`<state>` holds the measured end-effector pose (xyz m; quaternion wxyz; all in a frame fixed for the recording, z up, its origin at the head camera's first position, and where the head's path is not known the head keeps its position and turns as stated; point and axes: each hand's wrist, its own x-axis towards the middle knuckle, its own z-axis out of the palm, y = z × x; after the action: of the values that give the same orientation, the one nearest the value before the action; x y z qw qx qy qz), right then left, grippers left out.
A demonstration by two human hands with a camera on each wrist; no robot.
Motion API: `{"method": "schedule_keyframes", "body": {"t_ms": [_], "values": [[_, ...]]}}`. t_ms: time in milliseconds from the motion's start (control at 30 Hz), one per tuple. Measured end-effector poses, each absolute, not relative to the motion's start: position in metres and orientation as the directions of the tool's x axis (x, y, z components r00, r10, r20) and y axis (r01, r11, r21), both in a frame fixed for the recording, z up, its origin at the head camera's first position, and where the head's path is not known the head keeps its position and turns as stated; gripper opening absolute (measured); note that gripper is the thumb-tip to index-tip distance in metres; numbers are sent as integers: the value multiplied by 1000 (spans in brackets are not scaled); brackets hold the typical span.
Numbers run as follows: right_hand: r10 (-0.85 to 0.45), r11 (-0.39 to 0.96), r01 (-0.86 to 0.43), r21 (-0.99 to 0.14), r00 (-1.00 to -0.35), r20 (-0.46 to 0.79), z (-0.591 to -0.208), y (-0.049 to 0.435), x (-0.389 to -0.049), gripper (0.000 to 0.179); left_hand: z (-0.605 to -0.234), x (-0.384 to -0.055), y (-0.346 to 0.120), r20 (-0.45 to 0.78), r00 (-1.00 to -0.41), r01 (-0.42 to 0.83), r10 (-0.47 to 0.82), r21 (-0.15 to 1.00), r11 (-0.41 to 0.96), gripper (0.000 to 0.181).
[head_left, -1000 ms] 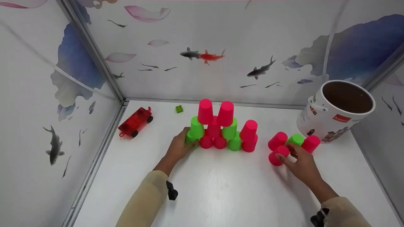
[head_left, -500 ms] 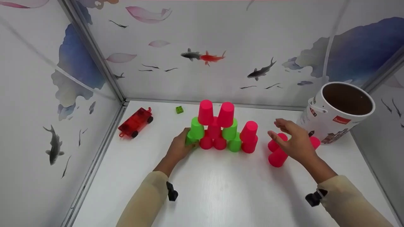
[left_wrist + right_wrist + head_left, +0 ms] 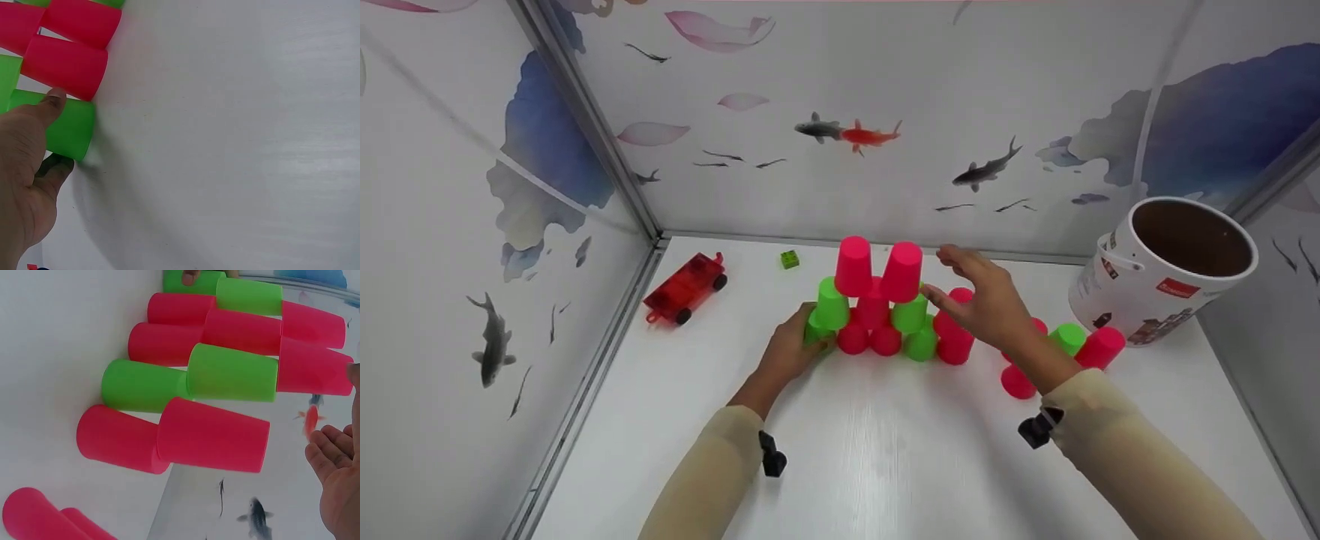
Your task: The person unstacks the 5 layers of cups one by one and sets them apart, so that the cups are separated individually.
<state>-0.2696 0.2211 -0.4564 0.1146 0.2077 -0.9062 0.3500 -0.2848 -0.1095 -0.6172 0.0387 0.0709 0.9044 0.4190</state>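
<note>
A pyramid of upside-down pink and green cups stands mid-table. My left hand (image 3: pixel 793 345) grips the green cup (image 3: pixel 73 126) at its bottom left corner, thumb on one side and fingers on the other. Two pink cups form the top row, the left one (image 3: pixel 853 266) and the right one (image 3: pixel 901 271). My right hand (image 3: pixel 986 296) is raised at the pyramid's right, fingers spread and holding nothing. Its thumb tip is right at the top right pink cup. Below that hand, a pink cup (image 3: pixel 214 436) rests on the bottom row's right end, partly covered in the head view.
Right of the pyramid stand more cups, including a green one (image 3: pixel 1068 337) and a pink one (image 3: pixel 1102 346), partly behind my right forearm. A white bucket (image 3: pixel 1147 307) stands at back right. A red toy wagon (image 3: pixel 686 289) and small green brick (image 3: pixel 789 259) lie at back left.
My right hand has let go of the cups at the right and moved left and up to the pyramid's top right. The left hand keeps its grip on the green cup.
</note>
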Motion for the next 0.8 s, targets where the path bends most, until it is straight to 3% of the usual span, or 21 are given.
{"method": "schedule_keyframes", "body": {"t_ms": [433,800], "values": [[-308,611,-417,-673,-908,283,-458,187,-285,81,-615,-283,-107,-7,-986,102,166,762,639,60],[-285,569,-412,-712,-911,299,-457,186,-287,61,-613,-282,-108,-15,-988,87,154,767,635,60]]}}
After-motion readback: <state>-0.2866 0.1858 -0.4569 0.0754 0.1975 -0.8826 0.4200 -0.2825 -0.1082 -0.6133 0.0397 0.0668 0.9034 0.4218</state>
